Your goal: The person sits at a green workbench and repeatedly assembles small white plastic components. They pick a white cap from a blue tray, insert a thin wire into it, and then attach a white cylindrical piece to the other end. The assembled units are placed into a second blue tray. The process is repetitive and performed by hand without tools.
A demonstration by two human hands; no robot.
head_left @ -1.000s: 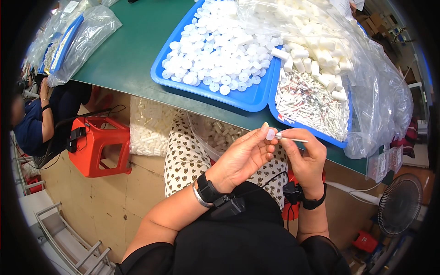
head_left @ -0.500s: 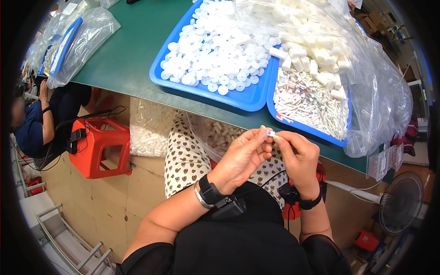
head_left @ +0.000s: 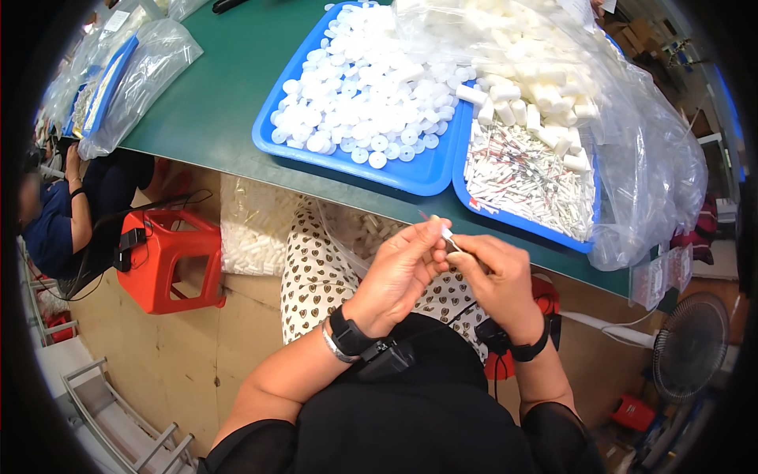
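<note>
Above my lap, just off the table's front edge, my left hand (head_left: 403, 268) pinches a small white piece between thumb and fingertips. A thin red bit, like a wire end, sticks out beyond those fingertips. My right hand (head_left: 497, 276) is closed at the other side of the same small white piece (head_left: 447, 234), its thumb and forefinger close to it. The fingers hide most of the piece. Nearest to the hands is a blue tray (head_left: 527, 231) of thin white sticks with red and dark wires (head_left: 525, 178), with thick white cylinders (head_left: 513, 110) at its back.
A second blue tray (head_left: 422, 180) holds translucent white discs (head_left: 355, 103). Clear plastic bags (head_left: 647, 158) drape over the right side of the green table (head_left: 197, 118). A red stool (head_left: 170, 257) and another seated person (head_left: 59, 213) are at left; a fan (head_left: 691, 347) stands at right.
Both hands have shifted slightly left together, still meeting at the small white piece. The red end now shows beyond my left fingertips, and the piece is tilted differently.
</note>
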